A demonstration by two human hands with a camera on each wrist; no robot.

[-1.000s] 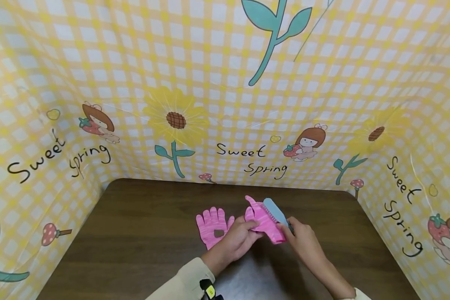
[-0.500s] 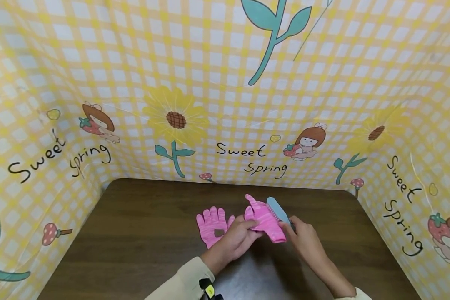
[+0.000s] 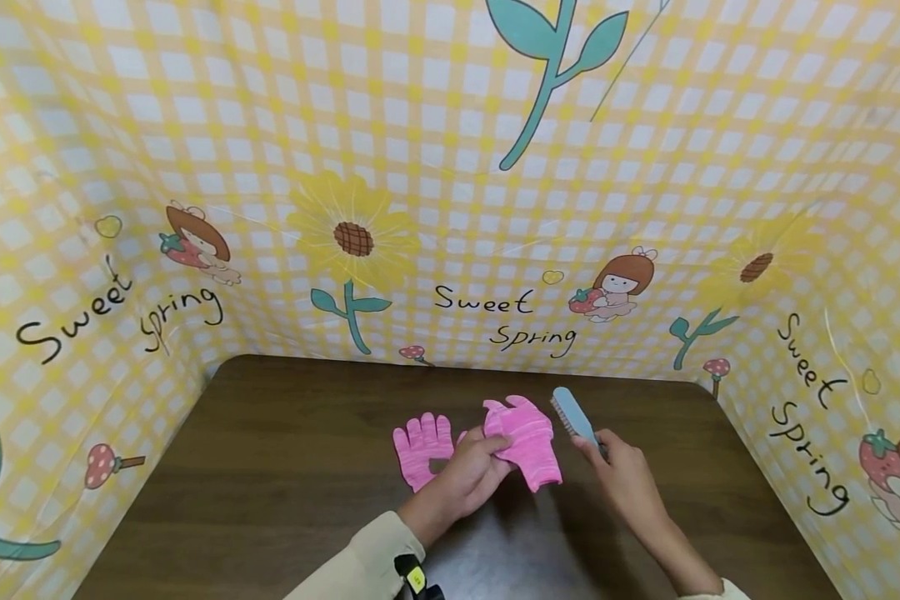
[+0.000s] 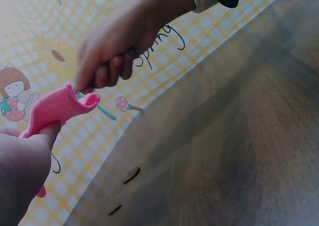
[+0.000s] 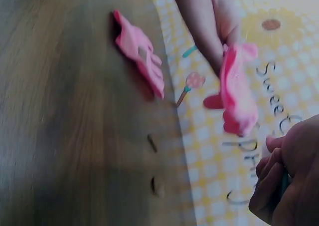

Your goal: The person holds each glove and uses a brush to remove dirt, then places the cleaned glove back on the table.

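Observation:
In the head view, my left hand (image 3: 471,477) pinches a pink knit glove (image 3: 531,440) by its side, thumb on top, above the table. The glove's fingers flop over and its cuff hangs towards me. My right hand (image 3: 624,473) grips the handle of a light blue brush (image 3: 574,415), bristles facing the glove with a gap between. A second pink glove (image 3: 420,446) lies flat on the table, its grey-brown patch partly behind my left hand. The left wrist view shows the held glove's cuff (image 4: 62,106) gaping; the brush head is hidden there.
A dark wood-grain table (image 3: 285,467) carries everything. Yellow checked cloth (image 3: 465,208) printed with flowers and lettering walls it in at the back and both sides. Small dark marks (image 5: 152,142) show on the tabletop in the wrist views.
The brush has moved right, from against the held glove to apart from it. The held glove has turned a little and its fingers have folded over. The second glove stays put.

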